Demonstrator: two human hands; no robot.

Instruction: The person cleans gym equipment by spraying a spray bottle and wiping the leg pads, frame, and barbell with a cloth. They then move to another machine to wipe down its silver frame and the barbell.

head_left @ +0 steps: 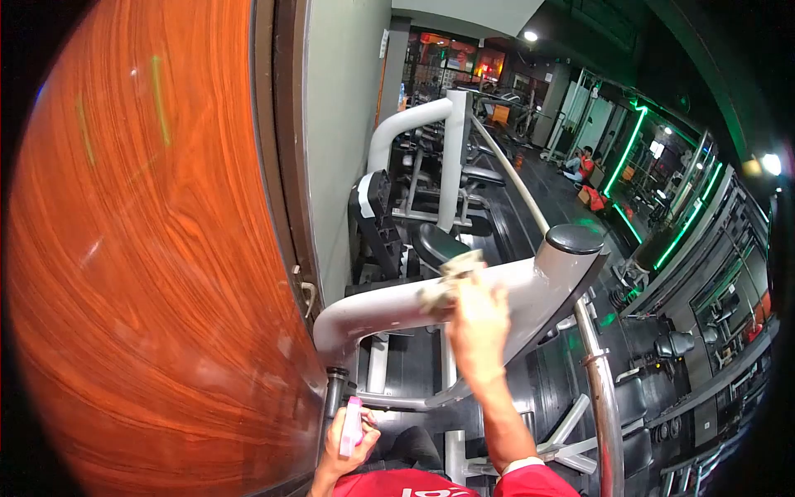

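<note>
My right hand presses a pale, patterned cloth against the thick light-grey tube of a gym machine; hand and cloth are blurred by motion. The tube curves down at its left end and joins a slanted post with a black round cap at the right. Low in the view, my left hand is closed around what looks like a pink-and-white spray bottle. Its lower part is hidden by the hand.
A glossy wood-grain door with a metal handle stands close on the left. A chrome pole rises at the right. Behind the frame are a padded seat and other machines. A person sits on the floor farther back.
</note>
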